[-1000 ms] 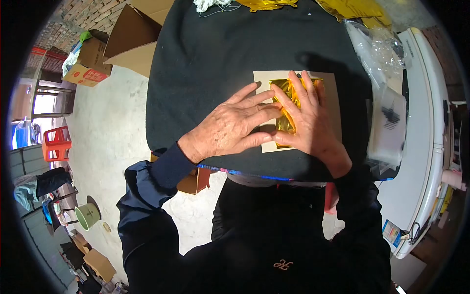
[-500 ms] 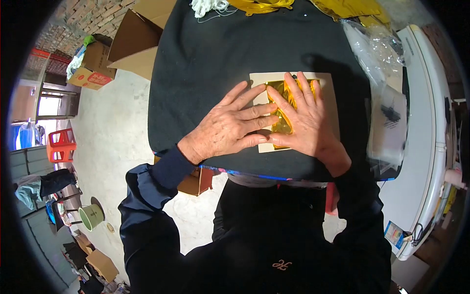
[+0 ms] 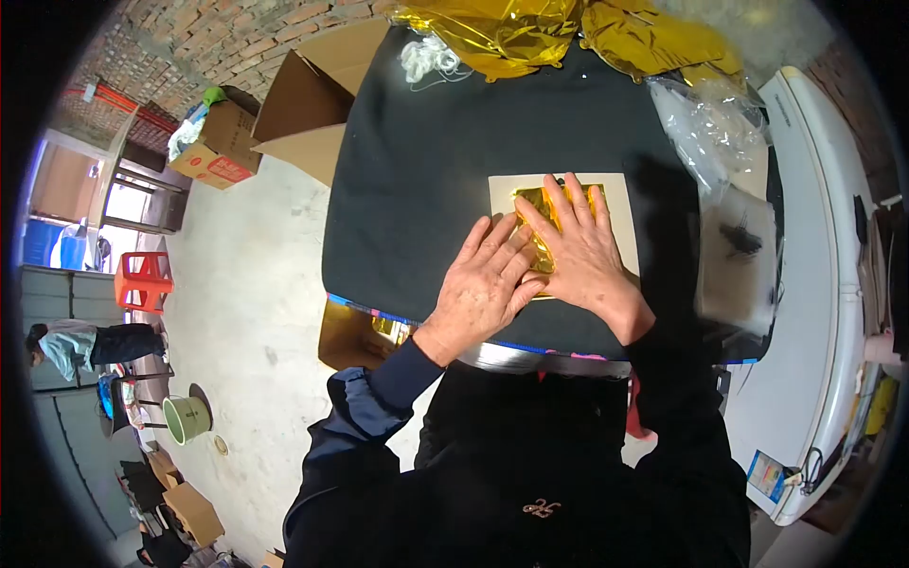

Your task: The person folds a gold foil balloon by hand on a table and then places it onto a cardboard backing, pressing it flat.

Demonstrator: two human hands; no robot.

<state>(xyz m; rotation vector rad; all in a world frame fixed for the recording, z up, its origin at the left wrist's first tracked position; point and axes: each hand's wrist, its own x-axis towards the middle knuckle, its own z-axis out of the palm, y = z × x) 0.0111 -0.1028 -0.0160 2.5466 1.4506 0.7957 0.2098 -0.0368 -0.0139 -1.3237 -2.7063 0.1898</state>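
On the black cloth-covered table (image 3: pixel 407 161) lies a pale square card (image 3: pixel 502 189). A flattened piece of shiny gold foil (image 3: pixel 543 257) rests on the card, much of it covered by my hands. My right hand (image 3: pixel 582 251) lies flat over the foil with its fingers spread and pointing away from me. Beside it, my left hand (image 3: pixel 481 289) has its fingers stretched out, their tips at the left edge of the foil and card. Neither hand grips anything.
Gold foil sheets (image 3: pixel 511 43) and white string (image 3: pixel 431 62) lie at the table's far edge. Clear plastic bags (image 3: pixel 739 256) cover its right side, beside a white appliance (image 3: pixel 814 284). Open cardboard boxes (image 3: pixel 303 104), a red stool (image 3: pixel 144 281), a green bucket (image 3: pixel 187 419) and another person (image 3: pixel 71 346) are leftward.
My left hand has drawn back toward me, uncovering some of the card's left side. My right hand stays flat on the foil. The camera view has shifted.
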